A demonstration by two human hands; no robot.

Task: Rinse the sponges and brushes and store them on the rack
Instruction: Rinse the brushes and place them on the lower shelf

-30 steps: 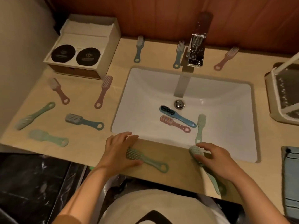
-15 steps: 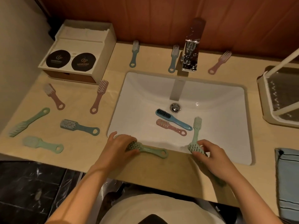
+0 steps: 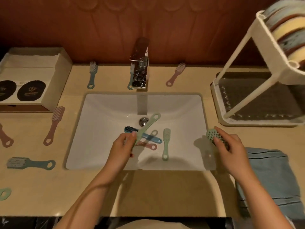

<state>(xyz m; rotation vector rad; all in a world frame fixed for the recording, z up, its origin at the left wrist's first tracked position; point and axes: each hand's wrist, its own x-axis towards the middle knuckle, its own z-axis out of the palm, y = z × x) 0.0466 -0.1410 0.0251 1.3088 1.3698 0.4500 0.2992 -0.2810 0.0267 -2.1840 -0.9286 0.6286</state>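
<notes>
My left hand [image 3: 123,147] grips a light green brush [image 3: 147,125] over the white sink [image 3: 102,113], its looped handle pointing up toward the drain. My right hand [image 3: 231,147] holds a second green brush [image 3: 212,135] by the sink's right rim, bristle head showing. In the basin lie a blue brush [image 3: 148,137], a pink brush [image 3: 149,146] and a pale green brush [image 3: 165,144]. Water runs from the chrome faucet [image 3: 139,75]. The white rack [image 3: 257,96] stands at the right with several sponges [image 3: 287,35] on its upper tier.
More brushes lie on the beige counter: pink ones [image 3: 54,125] [image 3: 175,74] and teal ones [image 3: 30,163] [image 3: 92,75]. A paper box [image 3: 33,80] sits at the back left. A folded blue towel [image 3: 272,177] lies front right.
Both hands have lifted their green brushes off the front counter edge. The left one is now over the basin, the right one at the sink's right rim. The view shifted right, showing the rack's sponges.
</notes>
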